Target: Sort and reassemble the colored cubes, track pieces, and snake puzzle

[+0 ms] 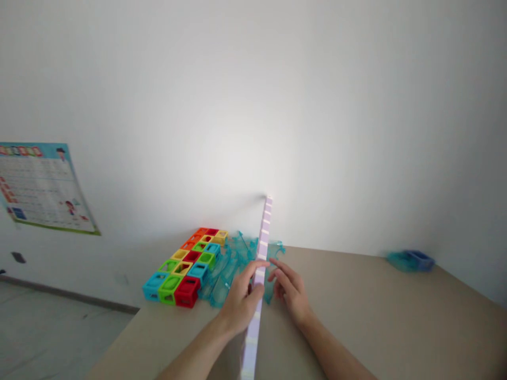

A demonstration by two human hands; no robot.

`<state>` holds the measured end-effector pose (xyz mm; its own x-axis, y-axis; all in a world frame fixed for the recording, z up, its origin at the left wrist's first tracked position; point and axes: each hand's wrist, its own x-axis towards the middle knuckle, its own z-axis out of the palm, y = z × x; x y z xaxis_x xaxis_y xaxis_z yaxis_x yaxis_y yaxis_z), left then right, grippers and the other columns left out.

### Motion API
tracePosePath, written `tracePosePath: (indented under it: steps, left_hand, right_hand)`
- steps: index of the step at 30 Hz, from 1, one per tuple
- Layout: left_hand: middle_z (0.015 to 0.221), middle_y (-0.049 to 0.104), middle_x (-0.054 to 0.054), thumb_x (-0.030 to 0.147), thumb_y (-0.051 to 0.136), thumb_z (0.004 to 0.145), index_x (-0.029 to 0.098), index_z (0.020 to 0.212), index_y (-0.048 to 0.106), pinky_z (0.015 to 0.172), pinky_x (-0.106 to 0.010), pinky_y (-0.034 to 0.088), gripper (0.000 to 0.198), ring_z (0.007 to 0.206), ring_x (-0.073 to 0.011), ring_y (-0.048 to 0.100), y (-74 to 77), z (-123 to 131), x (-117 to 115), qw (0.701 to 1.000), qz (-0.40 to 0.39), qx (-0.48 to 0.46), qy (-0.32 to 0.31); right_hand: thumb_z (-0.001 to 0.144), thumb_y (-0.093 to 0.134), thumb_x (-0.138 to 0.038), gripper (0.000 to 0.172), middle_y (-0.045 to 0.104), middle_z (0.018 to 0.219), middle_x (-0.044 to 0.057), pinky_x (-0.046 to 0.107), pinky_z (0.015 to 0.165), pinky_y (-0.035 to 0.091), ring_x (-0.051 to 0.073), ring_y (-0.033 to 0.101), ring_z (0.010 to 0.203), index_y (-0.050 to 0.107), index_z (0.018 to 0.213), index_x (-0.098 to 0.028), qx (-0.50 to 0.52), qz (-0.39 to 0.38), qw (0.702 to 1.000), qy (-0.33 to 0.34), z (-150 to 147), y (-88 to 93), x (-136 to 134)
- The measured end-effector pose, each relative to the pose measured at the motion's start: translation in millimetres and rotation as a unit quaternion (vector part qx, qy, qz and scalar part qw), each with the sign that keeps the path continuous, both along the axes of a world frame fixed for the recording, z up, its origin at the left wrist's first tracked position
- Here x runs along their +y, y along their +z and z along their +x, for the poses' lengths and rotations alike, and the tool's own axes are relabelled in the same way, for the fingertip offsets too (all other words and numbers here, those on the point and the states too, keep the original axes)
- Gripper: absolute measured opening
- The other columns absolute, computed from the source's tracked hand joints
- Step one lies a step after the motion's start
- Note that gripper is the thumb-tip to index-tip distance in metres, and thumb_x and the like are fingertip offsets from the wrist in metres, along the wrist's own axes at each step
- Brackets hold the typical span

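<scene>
Can't read a thing on the wall poster (43,190): print way too small, and its left side chopped off by the frame edge. Long pale purple strip (259,274) running out of the bottom edge, so no telling where the near end sits; middle stretch covered by the left hand (240,298). Heap of clear teal pieces (229,264) partly hidden behind both hands and the strip, shapes too tangled to sort out. Fingertips of the right hand (291,290) lost in that heap. Blue thing (412,260) far right too blurry to identify. Both forearms cut off at the bottom.
</scene>
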<state>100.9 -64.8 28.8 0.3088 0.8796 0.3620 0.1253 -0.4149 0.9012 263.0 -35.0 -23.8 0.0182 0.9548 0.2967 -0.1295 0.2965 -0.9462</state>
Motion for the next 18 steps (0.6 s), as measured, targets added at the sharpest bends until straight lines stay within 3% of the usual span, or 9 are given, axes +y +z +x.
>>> tracePosePath:
  steps: [3,7,10,13,15,18]
  left_hand:
    - [0.074,0.054,0.003,0.019,0.053,0.078,0.022,0.124,0.044,0.057,-0.022,0.036,0.047,0.060,-0.0105,0.046,-4.0,-5,5,0.988,-0.106,-0.077,-0.087]
    - [0.069,0.054,0.006,0.027,0.059,0.077,0.030,0.134,0.020,0.046,-0.022,0.040,0.069,0.044,-0.0093,0.047,-22.4,8,1,0.935,-0.253,-0.166,-0.187]
    - [0.067,0.055,0.004,0.033,0.060,0.078,0.026,0.129,0.030,0.042,-0.028,0.048,0.059,0.040,-0.0117,0.051,-29.5,15,-1,0.895,-0.338,-0.159,-0.244]
    - [0.066,0.055,0.002,0.037,0.060,0.079,0.020,0.117,0.045,0.040,-0.029,0.050,0.044,0.040,-0.0114,0.051,-26.6,14,0,0.867,-0.396,-0.133,-0.270]
    - [0.066,0.054,0.002,0.041,0.060,0.080,0.019,0.109,0.048,0.038,-0.026,0.047,0.039,0.038,-0.0094,0.048,-21.6,8,2,0.868,-0.404,-0.115,-0.265]
    - [0.066,0.053,0.003,0.044,0.056,0.083,0.021,0.099,0.048,0.037,-0.021,0.040,0.029,0.037,-0.0073,0.043,-12.2,-7,-3,0.896,-0.371,-0.016,-0.243]
  right_hand:
    - [0.079,0.064,-0.052,0.052,0.064,0.075,0.002,0.020,0.037,0.028,0.008,0.047,0.044,0.064,0.115,-0.015,0.071,-0.022,0.997,0.013,2,2.0,3]
    - [0.079,0.065,-0.046,0.041,0.068,0.086,0.005,0.018,0.039,0.032,0.010,0.053,0.054,0.068,0.106,-0.016,0.210,-0.070,0.973,0.069,10,10.4,4]
    - [0.073,0.071,-0.039,0.036,0.066,0.075,0.001,0.018,0.034,0.030,0.007,0.046,0.045,0.069,0.100,-0.015,0.264,-0.093,0.956,0.087,14,14.2,2]
    - [0.068,0.074,-0.039,0.034,0.064,0.069,-0.002,0.021,0.030,0.031,0.005,0.035,0.034,0.068,0.092,-0.015,0.280,-0.097,0.950,0.096,15,14.3,1]
    - [0.068,0.073,-0.042,0.032,0.064,0.069,-0.001,0.021,0.030,0.032,0.006,0.037,0.034,0.066,0.085,-0.016,0.290,-0.096,0.948,0.091,18,13.4,2]
    - [0.072,0.067,-0.050,0.034,0.064,0.069,0.000,0.018,0.033,0.031,0.006,0.041,0.039,0.064,0.081,-0.017,0.324,-0.090,0.940,0.054,32,11.5,3]
